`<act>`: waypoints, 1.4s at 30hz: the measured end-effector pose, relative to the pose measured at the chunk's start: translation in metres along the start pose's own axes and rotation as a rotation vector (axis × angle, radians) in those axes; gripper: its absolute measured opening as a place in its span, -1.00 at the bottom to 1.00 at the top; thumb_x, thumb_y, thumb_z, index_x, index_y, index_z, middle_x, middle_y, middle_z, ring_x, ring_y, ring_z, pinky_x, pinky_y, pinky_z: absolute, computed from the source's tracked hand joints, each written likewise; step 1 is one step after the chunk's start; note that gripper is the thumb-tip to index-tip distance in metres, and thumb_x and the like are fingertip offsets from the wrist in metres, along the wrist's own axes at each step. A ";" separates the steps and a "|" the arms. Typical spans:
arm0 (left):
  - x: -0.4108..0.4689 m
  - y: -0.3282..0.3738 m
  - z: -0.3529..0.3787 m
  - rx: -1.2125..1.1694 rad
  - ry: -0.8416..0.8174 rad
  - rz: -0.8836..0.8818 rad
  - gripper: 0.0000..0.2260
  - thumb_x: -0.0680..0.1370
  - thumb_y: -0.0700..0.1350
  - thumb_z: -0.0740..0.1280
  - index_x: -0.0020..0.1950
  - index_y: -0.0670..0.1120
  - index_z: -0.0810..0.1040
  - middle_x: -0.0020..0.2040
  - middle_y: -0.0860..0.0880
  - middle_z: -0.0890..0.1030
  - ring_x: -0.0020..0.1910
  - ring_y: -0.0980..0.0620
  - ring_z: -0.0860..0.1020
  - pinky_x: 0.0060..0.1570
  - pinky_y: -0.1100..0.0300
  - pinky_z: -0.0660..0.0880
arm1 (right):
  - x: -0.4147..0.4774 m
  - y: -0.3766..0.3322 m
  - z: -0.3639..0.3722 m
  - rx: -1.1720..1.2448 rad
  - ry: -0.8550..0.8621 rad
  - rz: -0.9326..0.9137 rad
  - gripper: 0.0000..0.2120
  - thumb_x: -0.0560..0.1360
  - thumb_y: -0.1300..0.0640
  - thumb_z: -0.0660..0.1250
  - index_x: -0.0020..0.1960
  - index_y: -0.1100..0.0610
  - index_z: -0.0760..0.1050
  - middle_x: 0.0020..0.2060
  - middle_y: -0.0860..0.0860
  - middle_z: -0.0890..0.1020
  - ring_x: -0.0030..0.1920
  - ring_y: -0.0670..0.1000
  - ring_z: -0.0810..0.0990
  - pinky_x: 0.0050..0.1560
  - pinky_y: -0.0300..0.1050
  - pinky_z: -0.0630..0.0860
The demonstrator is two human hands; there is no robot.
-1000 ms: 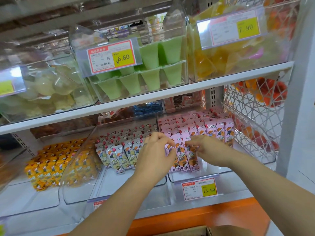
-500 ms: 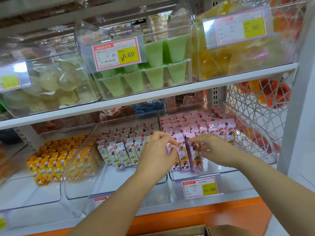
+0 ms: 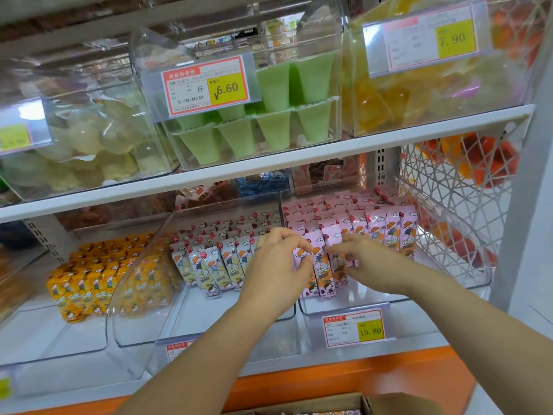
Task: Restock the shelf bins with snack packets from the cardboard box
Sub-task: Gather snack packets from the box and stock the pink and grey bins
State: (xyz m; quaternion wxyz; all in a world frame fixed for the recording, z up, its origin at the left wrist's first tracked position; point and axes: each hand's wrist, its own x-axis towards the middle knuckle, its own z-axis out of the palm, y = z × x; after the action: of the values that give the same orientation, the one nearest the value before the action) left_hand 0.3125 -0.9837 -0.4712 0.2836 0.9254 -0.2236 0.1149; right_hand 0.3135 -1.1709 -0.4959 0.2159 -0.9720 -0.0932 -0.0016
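Pink snack packets (image 3: 375,226) stand in rows in a clear bin (image 3: 353,305) on the lower shelf, right of centre. My left hand (image 3: 275,271) and my right hand (image 3: 371,262) meet at the front row of that bin. Both pinch the tops of the front pink packets (image 3: 321,277), which stand upright and lean a little forward. White packets (image 3: 209,265) fill the clear bin to the left, and yellow packets (image 3: 89,283) the one beyond. The cardboard box (image 3: 353,405) shows at the bottom edge, below my arms.
The upper shelf carries clear bins of green jelly cups (image 3: 269,115), pale jellies (image 3: 89,139) and yellow jellies (image 3: 389,100), with price tags (image 3: 206,85) on their fronts. A white wire basket (image 3: 457,211) stands right of the pink bin. An orange base panel (image 3: 359,381) runs under the lower shelf.
The view has shifted slightly. My hands have stayed at the front pink packets, with the fingers drawing closer together on their tops.
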 end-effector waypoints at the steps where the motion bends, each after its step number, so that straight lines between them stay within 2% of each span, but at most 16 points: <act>1: 0.000 0.000 0.000 -0.002 0.000 0.000 -0.91 0.57 -0.03 0.28 0.03 0.08 0.56 0.18 0.15 0.38 0.28 0.16 0.26 0.13 0.32 0.18 | 0.000 0.001 0.002 0.002 -0.011 -0.006 -0.49 0.55 0.28 0.20 0.44 -0.06 0.33 0.17 0.04 0.37 0.17 0.03 0.39 0.22 -0.08 0.36; 3: -0.001 -0.001 0.000 -0.011 -0.002 -0.003 -0.91 0.57 -0.03 0.28 0.03 0.08 0.56 0.18 0.16 0.38 0.27 0.18 0.26 0.13 0.32 0.18 | -0.001 0.002 0.002 0.009 -0.016 -0.010 -0.51 0.54 0.28 0.21 0.42 -0.05 0.35 0.13 0.04 0.38 0.14 0.03 0.40 0.16 -0.11 0.35; 6: -0.001 -0.001 0.000 -0.017 -0.003 -0.005 -0.91 0.57 -0.03 0.28 0.03 0.08 0.56 0.18 0.16 0.38 0.27 0.18 0.26 0.13 0.32 0.17 | -0.004 0.002 -0.003 0.046 -0.009 0.011 -0.52 0.55 0.29 0.21 0.40 -0.08 0.36 0.39 0.10 0.30 0.42 0.10 0.26 0.30 -0.07 0.29; 7: -0.001 -0.001 0.000 -0.019 -0.004 -0.007 -0.91 0.57 -0.03 0.28 0.03 0.08 0.56 0.18 0.16 0.38 0.26 0.18 0.26 0.13 0.31 0.17 | -0.005 0.003 -0.003 0.051 -0.004 0.014 -0.52 0.54 0.29 0.21 0.39 -0.09 0.37 0.40 0.09 0.30 0.42 0.10 0.27 0.30 -0.08 0.29; 10: -0.002 0.000 0.000 -0.042 -0.004 -0.009 -0.94 0.57 -0.04 0.29 -0.01 0.10 0.54 0.16 0.16 0.38 0.26 0.16 0.27 0.14 0.29 0.20 | -0.005 0.005 -0.003 0.051 0.005 0.012 -0.53 0.53 0.29 0.23 0.34 -0.12 0.40 0.19 0.03 0.39 0.23 0.07 0.43 0.10 -0.17 0.34; 11: -0.002 0.000 0.000 -0.044 -0.005 -0.011 -0.95 0.57 -0.04 0.29 -0.02 0.11 0.53 0.16 0.16 0.38 0.26 0.15 0.27 0.14 0.28 0.20 | -0.006 0.004 -0.003 0.062 0.008 0.014 -0.54 0.53 0.29 0.23 0.34 -0.11 0.41 0.18 0.03 0.40 0.20 0.06 0.45 0.10 -0.17 0.36; 14: -0.002 0.000 -0.001 -0.039 -0.009 -0.011 -0.95 0.57 -0.04 0.29 -0.02 0.11 0.53 0.18 0.15 0.39 0.27 0.15 0.26 0.15 0.28 0.20 | -0.006 0.000 -0.003 0.041 0.032 0.019 -0.56 0.56 0.27 0.21 0.39 -0.05 0.38 0.38 0.09 0.33 0.36 0.10 0.38 0.34 -0.01 0.33; 17: -0.002 0.000 -0.001 -0.038 -0.009 -0.012 -0.94 0.57 -0.04 0.29 -0.01 0.10 0.54 0.18 0.15 0.38 0.27 0.16 0.26 0.15 0.28 0.21 | -0.004 -0.006 -0.002 -0.050 0.057 0.028 -0.55 0.59 0.25 0.16 0.43 -0.06 0.32 0.50 0.07 0.16 0.45 0.09 0.25 0.39 -0.06 0.20; 21: -0.001 0.000 0.000 -0.038 -0.006 -0.009 -0.94 0.57 -0.03 0.29 -0.01 0.10 0.54 0.17 0.16 0.38 0.26 0.17 0.26 0.13 0.28 0.20 | 0.001 -0.014 -0.004 -0.106 0.101 0.095 -0.49 0.54 0.37 0.16 0.42 -0.01 0.37 0.44 0.11 0.23 0.36 0.15 0.38 0.27 -0.05 0.36; 23: -0.001 0.000 0.000 -0.033 -0.006 -0.010 -0.94 0.57 -0.03 0.29 -0.01 0.10 0.54 0.16 0.17 0.38 0.26 0.17 0.26 0.13 0.28 0.20 | 0.004 -0.015 -0.002 -0.134 0.107 0.120 -0.50 0.51 0.38 0.18 0.36 -0.01 0.44 0.25 0.10 0.34 0.20 0.15 0.50 0.10 -0.08 0.45; 25: -0.001 -0.001 0.001 -0.032 -0.005 -0.008 -0.94 0.57 -0.03 0.29 0.00 0.09 0.55 0.15 0.18 0.37 0.26 0.17 0.25 0.12 0.29 0.19 | 0.006 -0.013 0.002 -0.150 0.111 0.154 -0.52 0.51 0.37 0.18 0.32 -0.02 0.47 0.10 0.07 0.33 0.08 0.15 0.53 0.01 -0.08 0.46; 29: -0.001 -0.001 0.000 -0.027 -0.015 0.003 -0.92 0.57 -0.03 0.28 0.02 0.08 0.56 0.13 0.20 0.36 0.26 0.17 0.25 0.12 0.29 0.19 | 0.005 -0.008 0.005 -0.104 0.117 0.230 -0.48 0.52 0.37 0.14 0.42 0.03 0.35 0.33 0.16 0.25 0.18 0.17 0.50 0.17 -0.05 0.46; 33: 0.000 -0.002 0.000 -0.030 -0.012 0.002 -0.93 0.57 -0.03 0.28 0.01 0.09 0.55 0.12 0.19 0.36 0.26 0.18 0.24 0.12 0.30 0.18 | 0.005 -0.010 -0.005 -0.126 0.150 0.256 -0.45 0.48 0.38 0.17 0.41 0.00 0.36 0.26 0.20 0.31 0.19 0.17 0.47 0.11 -0.04 0.47; 36: -0.001 -0.001 0.001 -0.039 -0.011 -0.002 -0.93 0.57 -0.04 0.29 0.01 0.08 0.56 0.13 0.19 0.37 0.27 0.18 0.24 0.11 0.30 0.19 | 0.004 -0.011 -0.005 -0.123 0.083 0.279 -0.44 0.48 0.39 0.16 0.39 -0.04 0.39 0.32 0.22 0.27 0.13 0.19 0.53 0.12 0.00 0.49; 38: -0.001 -0.001 0.001 -0.042 -0.011 -0.005 -0.92 0.57 -0.05 0.29 0.01 0.07 0.56 0.15 0.17 0.38 0.27 0.18 0.24 0.11 0.30 0.19 | 0.003 -0.010 0.003 -0.110 0.031 0.254 -0.40 0.49 0.40 0.16 0.44 -0.05 0.31 0.34 0.23 0.26 0.18 0.18 0.51 0.15 -0.01 0.47; 42: 0.000 -0.001 0.001 -0.045 -0.014 -0.009 -0.91 0.57 -0.05 0.28 0.02 0.07 0.57 0.17 0.16 0.39 0.28 0.18 0.24 0.11 0.31 0.18 | 0.006 -0.005 0.009 -0.115 0.044 0.233 -0.38 0.52 0.37 0.15 0.50 -0.03 0.19 0.37 0.19 0.19 0.12 0.14 0.53 0.05 -0.09 0.46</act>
State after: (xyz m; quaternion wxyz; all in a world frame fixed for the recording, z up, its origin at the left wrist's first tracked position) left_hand 0.3130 -0.9837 -0.4723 0.3034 0.9206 -0.2239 0.1020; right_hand 0.3181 -1.1617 -0.5017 0.1606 -0.9867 0.0255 -0.0034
